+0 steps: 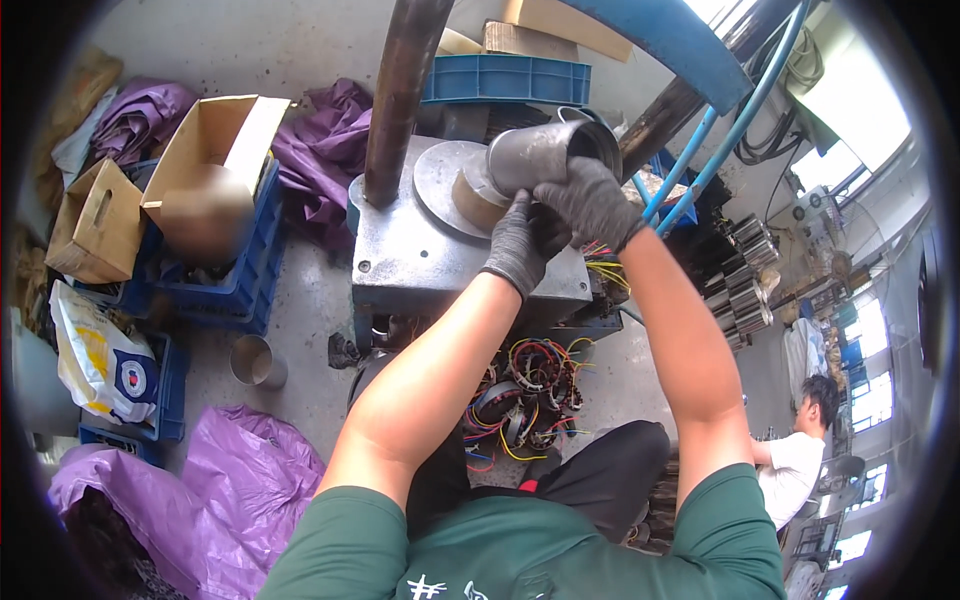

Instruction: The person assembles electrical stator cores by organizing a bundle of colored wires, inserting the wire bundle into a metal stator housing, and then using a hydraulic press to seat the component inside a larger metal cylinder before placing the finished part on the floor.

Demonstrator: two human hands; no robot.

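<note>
A grey metal cylinder, like a motor housing (522, 157), lies tilted on its side above the press table, its open end toward the right. My right hand (592, 205), in a dark grey glove, grips the rim at that open end. Below it, my gloved left hand (524, 240) is closed at the cylinder's lower edge, thumb up against it; some of its fingers are hidden. Just left of the hands, a round metal disc (432, 187) with a brownish round block (478, 205) on it rests on the grey metal press table (400, 255).
Steel posts (402, 100) and a blue press frame (670, 45) rise around the table. Wound coils with coloured wires (525, 395) lie below it. Blue crates (215, 300), a loose cylinder (257, 362) and purple sheeting (225, 480) are at left. A person (795, 460) works at right.
</note>
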